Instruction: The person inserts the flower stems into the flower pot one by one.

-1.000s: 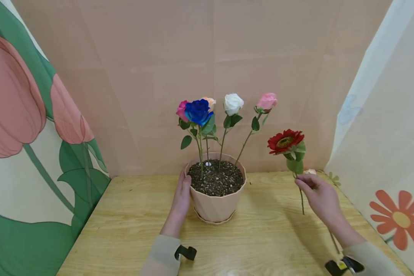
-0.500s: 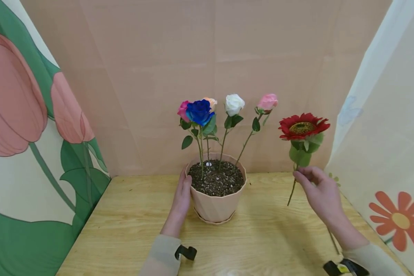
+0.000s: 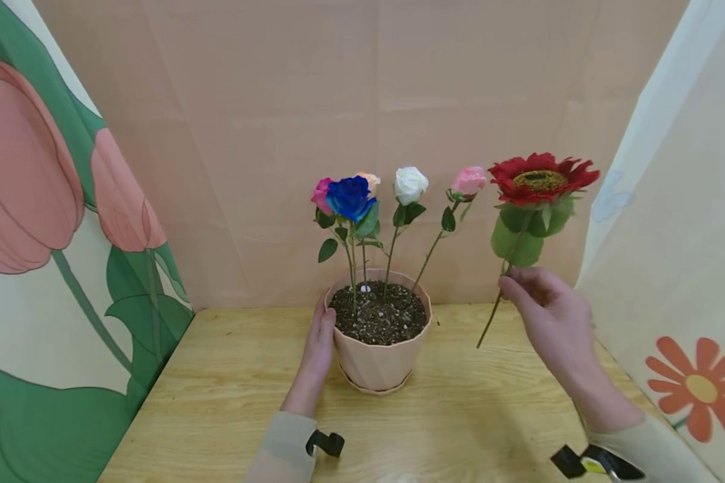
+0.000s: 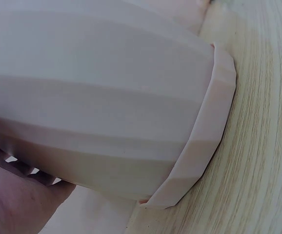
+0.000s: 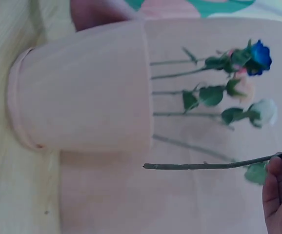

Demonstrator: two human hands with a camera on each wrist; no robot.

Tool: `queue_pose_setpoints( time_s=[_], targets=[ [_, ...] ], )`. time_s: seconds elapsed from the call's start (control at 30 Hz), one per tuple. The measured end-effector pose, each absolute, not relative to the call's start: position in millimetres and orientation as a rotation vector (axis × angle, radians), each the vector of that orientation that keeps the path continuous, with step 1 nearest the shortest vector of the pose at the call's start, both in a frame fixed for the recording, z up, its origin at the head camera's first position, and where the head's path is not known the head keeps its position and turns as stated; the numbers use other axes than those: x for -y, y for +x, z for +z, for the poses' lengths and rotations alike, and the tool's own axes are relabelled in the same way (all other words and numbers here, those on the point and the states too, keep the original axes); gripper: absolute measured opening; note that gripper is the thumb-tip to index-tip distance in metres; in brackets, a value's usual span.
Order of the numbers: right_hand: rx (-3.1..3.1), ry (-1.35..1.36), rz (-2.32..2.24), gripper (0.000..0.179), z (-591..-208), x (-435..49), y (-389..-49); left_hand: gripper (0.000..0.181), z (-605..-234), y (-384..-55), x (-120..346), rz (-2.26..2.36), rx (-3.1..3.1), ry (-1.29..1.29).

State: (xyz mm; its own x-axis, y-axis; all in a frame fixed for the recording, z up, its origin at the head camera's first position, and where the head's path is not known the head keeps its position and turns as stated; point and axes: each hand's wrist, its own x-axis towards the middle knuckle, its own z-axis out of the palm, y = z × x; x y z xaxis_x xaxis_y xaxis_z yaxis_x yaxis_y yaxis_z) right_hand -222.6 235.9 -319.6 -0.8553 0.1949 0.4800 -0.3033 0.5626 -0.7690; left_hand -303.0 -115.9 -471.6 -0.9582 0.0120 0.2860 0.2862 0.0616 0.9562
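A pale pink flowerpot [image 3: 377, 365] stands upright on its saucer [image 4: 199, 151], filled with dark soil [image 3: 393, 322]. My left hand [image 3: 316, 342] rests against the pot's left side, thumb near the rim; the left wrist view shows its fingers [image 4: 38, 176] along the wall. Between thumb and fingertips my right hand [image 3: 552, 325] pinches the stem of a red sunflower [image 3: 540, 180], in the air right of the pot. Its stem [image 5: 194, 166] slants down-left, and the bare lower end is apart from pot and table. A blue rose [image 3: 350, 198] grows upright from the soil.
Also in the soil are a magenta rose [image 3: 321, 194], a peach rose [image 3: 371, 181] behind the blue one, a white rose [image 3: 411, 184] and a pink rose [image 3: 468, 180] leaning right. A wooden table [image 3: 217, 396] bears the pot; printed cloths surround it.
My right hand has raised the red sunflower and brought it slightly nearer the pot; its stem end has swung left. My left hand and the pot have stayed put.
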Motion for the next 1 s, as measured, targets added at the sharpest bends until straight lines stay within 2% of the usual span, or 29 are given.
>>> queue_pose_setpoints(
  time_s=[0.47,1.0],
  targets=[
    [2.211,0.316,1.333,0.025,-290,-171,-237,0.063,-473,-305,117,-1.997,2.142,-0.307],
    [2.191,0.404,1.472,0.02,-305,-113,-280,0.065,-472,-303,116,-2.011,2.138,-0.271]
  ],
)
